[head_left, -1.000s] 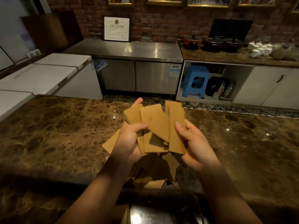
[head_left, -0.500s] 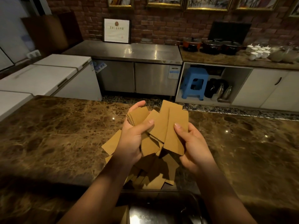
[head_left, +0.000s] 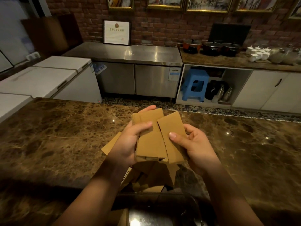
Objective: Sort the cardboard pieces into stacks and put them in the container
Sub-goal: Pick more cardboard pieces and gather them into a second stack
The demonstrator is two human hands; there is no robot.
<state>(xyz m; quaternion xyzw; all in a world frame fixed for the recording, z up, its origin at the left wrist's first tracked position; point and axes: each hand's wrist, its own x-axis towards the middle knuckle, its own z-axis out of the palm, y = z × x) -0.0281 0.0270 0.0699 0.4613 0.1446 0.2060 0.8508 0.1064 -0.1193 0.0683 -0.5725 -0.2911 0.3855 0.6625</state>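
Several loose brown cardboard pieces (head_left: 145,178) lie heaped on the dark brown marble counter (head_left: 57,136), directly under my view of both hands, one tan corner (head_left: 110,145) poking out left of the left wrist. Near the bottom edge sits a dark, shiny container (head_left: 162,214), its rim cut off by the frame; I cannot make out what is inside. Across the aisle: white chest freezers (head_left: 48,77), a stainless steel cabinet (head_left: 130,66), a blue plastic stool (head_left: 194,84) in an open white cupboard, dark pots and white cups on the far brown counter, all dim.

The forearms hide much of the heap. How many pieces are in the held bundle I cannot count; edges overlap.

Left hand (head_left: 128,144) grips a gathered stack of flat cardboard rectangles (head_left: 149,142), thumb across the front, fingers behind. Right hand (head_left: 193,144) pinches a single tilted cardboard strip (head_left: 172,132), thumb on its face, touching the stack's right edge, above the counter.
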